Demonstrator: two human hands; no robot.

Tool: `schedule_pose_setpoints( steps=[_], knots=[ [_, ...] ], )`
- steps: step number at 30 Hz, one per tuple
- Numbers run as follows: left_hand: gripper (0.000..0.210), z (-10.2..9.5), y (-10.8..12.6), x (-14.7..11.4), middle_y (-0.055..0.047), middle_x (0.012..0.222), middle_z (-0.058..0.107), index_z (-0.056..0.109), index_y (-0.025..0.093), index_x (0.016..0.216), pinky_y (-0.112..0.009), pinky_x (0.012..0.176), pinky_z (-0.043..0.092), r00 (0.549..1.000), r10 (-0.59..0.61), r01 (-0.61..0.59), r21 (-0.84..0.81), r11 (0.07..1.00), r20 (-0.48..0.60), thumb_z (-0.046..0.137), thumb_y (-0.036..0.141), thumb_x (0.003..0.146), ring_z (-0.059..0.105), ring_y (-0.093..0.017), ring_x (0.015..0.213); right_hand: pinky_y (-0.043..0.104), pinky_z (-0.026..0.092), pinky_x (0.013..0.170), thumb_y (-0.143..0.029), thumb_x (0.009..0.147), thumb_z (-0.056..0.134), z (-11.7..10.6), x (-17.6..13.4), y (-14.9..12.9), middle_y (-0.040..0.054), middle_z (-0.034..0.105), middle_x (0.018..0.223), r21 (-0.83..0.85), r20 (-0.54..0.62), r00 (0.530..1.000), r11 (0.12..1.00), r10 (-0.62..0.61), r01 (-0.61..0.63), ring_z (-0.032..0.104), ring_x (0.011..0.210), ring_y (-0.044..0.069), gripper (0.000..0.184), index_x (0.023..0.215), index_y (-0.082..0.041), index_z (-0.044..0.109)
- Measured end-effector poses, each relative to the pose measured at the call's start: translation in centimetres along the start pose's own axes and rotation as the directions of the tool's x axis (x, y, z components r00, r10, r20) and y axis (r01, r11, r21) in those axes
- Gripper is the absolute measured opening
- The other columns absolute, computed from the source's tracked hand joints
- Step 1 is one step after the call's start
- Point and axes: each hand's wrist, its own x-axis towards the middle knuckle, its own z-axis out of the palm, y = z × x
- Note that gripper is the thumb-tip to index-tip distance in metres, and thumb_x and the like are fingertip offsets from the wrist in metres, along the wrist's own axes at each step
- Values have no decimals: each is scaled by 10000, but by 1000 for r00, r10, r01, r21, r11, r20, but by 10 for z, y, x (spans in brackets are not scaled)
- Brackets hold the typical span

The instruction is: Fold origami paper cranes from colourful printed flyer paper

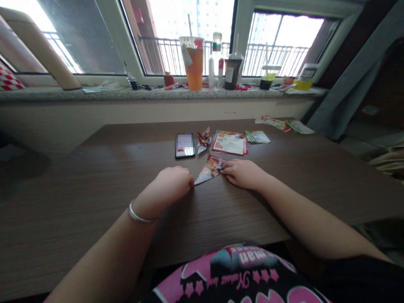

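A printed sheet folded into a triangle, the folded paper (208,169), lies on the brown table in front of me. My left hand (175,182) is closed at its pointed left corner, with the thumb hidden and the fingertips touching the tip. On the paper's right edge rest the bent fingers of my right hand (241,173), gripping it. Just beyond stands a small folded paper figure (203,139) in the same kind of colourful print. To its left is a phone (185,152) with a lit screen.
A stack of printed cards (229,142) lies behind my right hand, beside green-edged cards (257,136). More cards (299,126) are at the far right corner. An orange drink cup (195,67), a dark cup (232,71) and bottles line the stone windowsill (151,96).
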Motion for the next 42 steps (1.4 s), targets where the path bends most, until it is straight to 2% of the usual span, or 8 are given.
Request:
schedule_pose_setpoints(
  steps=[6, 10, 19, 21, 24, 30, 35, 42],
  knots=[
    [261, 14, 6, 11, -87, 990, 699, 672, 182, 975, -334, 774, 535, 968, -101, 93, -43, 995, -231, 432, 268, 923, 669, -222, 866, 348, 471, 956, -223, 917, 477, 2, -1, 2, 82, 699, 1144, 53, -44, 996, 996, -73, 75, 626, 1078, 215, 290, 1045, -205, 737],
    [403, 27, 17, 18, -98, 1347, 567, 556, 183, 1272, -360, 1036, 433, 918, 24, -77, -119, 990, -395, 483, 394, 936, 530, -241, 1221, 344, 474, 946, -227, 895, 523, 7, -1, 5, 69, 707, 1122, 151, -92, 993, 985, -69, 82, 631, 1053, 210, 247, 1019, -197, 734],
    [762, 48, 34, 25, -142, 1567, 298, 283, 147, 1503, -546, 1161, 192, 989, 41, -74, -227, 971, -145, 426, 599, 906, 227, -327, 1452, 366, 435, 1002, -236, 841, 634, 25, 8, 11, 61, 721, 1044, 473, -220, 975, 869, -42, 144, 624, 1058, 187, 105, 864, -193, 727],
    [801, 49, 35, 25, -138, 1585, 253, 251, 142, 1515, -557, 1164, 167, 991, 41, -70, -231, 970, -125, 418, 622, 896, 192, -329, 1463, 410, 410, 1034, -290, 797, 688, 30, 8, 12, 106, 671, 1166, 452, -224, 973, 890, 52, 57, 580, 1144, 224, 182, 936, -176, 715],
    [865, 46, 32, 23, -128, 1594, 227, 242, 144, 1521, -558, 1169, 141, 994, 53, -74, -237, 969, -94, 448, 665, 861, 155, -345, 1470, 459, 368, 1076, -397, 745, 729, 35, 8, 12, 176, 552, 1340, 403, -186, 965, 911, 182, -94, 491, 1264, 282, 511, 1180, -142, 643],
    [942, 34, 22, 15, -78, 1601, 217, 287, 215, 1512, -515, 1187, 117, 986, 167, -164, -249, 955, -9, 560, 717, 763, 105, -355, 1479, 530, 266, 1133, -577, 696, 712, 35, 8, 3, 225, 377, 1495, 280, -33, 978, 942, 205, -188, 335, 1382, 385, 893, 1414, -104, 468],
    [763, 39, 32, 15, -110, 1594, 227, 271, 161, 1514, -467, 1197, 120, 991, 109, -124, -236, 964, -74, 407, 614, 916, 147, -282, 1484, 561, 190, 1156, -603, 715, 676, 31, 10, -2, 219, 297, 1545, 255, 66, 972, 938, 226, -235, 252, 1425, 398, 975, 1488, -106, 352],
    [706, 43, 40, 18, -116, 1596, 207, 239, 180, 1530, -507, 1184, 148, 988, 132, -143, -173, 974, -75, 386, 558, 952, 149, -315, 1480, 539, 187, 1156, -564, 769, 614, 31, 12, 13, 199, 318, 1538, 203, 71, 949, 927, 306, -314, 241, 1431, 368, 872, 1475, -113, 371]
  ],
)
